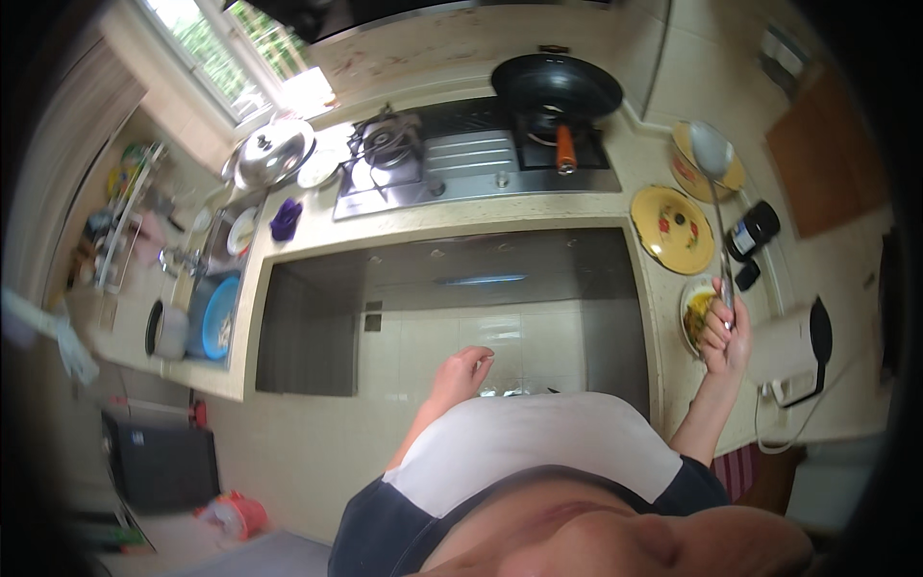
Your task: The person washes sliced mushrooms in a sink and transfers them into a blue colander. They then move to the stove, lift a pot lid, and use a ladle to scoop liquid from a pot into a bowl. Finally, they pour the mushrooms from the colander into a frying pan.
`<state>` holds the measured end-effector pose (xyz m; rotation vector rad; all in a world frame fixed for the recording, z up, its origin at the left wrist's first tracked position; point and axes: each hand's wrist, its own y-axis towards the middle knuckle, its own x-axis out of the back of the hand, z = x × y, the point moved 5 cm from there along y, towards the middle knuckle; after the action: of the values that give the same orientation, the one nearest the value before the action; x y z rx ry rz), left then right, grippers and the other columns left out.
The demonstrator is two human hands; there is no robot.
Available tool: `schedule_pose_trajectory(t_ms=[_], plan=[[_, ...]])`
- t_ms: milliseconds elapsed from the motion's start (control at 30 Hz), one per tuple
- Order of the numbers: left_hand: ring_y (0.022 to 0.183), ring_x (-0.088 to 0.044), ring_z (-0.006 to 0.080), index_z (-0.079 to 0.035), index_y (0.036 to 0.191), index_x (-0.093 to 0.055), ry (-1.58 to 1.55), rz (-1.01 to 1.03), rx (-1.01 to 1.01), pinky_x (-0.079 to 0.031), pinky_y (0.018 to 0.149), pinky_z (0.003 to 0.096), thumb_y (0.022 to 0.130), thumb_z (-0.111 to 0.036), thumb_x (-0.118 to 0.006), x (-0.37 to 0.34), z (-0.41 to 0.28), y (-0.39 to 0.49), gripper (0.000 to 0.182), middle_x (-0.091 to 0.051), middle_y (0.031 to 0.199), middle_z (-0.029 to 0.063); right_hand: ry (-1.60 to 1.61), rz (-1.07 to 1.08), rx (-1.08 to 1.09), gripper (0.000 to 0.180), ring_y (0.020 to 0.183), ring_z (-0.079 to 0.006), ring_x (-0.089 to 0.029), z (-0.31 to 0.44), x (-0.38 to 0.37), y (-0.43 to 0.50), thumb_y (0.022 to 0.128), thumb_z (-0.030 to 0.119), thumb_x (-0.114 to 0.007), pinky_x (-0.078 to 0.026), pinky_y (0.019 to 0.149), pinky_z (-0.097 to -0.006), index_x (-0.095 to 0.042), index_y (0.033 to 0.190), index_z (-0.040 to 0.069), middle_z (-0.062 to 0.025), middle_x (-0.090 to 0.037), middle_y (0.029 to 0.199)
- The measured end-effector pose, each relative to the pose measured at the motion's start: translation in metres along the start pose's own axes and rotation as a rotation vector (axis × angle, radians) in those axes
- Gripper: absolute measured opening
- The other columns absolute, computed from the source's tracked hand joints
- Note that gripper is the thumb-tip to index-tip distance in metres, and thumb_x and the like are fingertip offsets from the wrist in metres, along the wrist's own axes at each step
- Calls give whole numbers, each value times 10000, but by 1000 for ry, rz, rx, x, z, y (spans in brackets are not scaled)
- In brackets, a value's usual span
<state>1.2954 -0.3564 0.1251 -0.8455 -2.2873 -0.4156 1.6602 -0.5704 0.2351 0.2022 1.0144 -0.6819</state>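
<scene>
My right hand [725, 335] is closed around the handle of a long metal ladle [712, 151], beside a bowl of food [696, 314]. The ladle's head is raised over or in front of a yellow enamel pot [696, 177]; whether they touch, I cannot tell. A yellow enamel lid [672, 229] with a flower pattern lies on the counter left of the ladle handle. My left hand [465, 371] hangs in front of my body with loosely bent fingers, holding nothing visible. A black wok [555, 85] with an orange handle rests on the right burner of the gas stove.
At the right stand a dark jar [753, 229] and a white electric kettle [786, 353] with its cord. Beside the left burner [386, 141] are a domed steel lid [275, 153] and a purple cloth-like item [286, 219]. A blue basin [221, 317] sits in the sink.
</scene>
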Motion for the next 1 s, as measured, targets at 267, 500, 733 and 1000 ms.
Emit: schedule_pose_trajectory(t_ms=[267,500,733,1000], plan=[[733,-635,272,-86,913,-664,8,-76,-55,-511,635,371,852,-180,-614,-17,-8,-13,123,-665,873,78,-16,-29,14,421,432,-32,-305,15,12,8,1007,238,-358,-250,316,-163,-386,1340,-18,23,-377,699],[741,-629,269,-76,939,-658,28,-101,-71,-511,655,354,833,-133,-641,-24,-4,-17,121,-662,883,90,-6,22,34,417,447,-38,-317,23,17,15,1003,213,-373,-260,322,-167,-374,1331,-44,8,-382,704],[784,-634,291,-79,916,-650,21,-104,-41,-512,678,381,824,-155,-625,-24,-8,-16,121,-661,860,88,-27,34,56,445,461,-41,-330,25,21,18,1006,221,-353,-273,331,-169,-331,1363,-43,1,-380,714],[777,-632,298,-66,916,-642,-13,-175,-35,-508,670,384,822,-136,-627,-25,6,-24,118,-656,868,102,26,121,-34,440,469,-52,-337,20,23,34,1006,227,-357,-270,340,-173,-335,1363,-29,-7,-382,717]])
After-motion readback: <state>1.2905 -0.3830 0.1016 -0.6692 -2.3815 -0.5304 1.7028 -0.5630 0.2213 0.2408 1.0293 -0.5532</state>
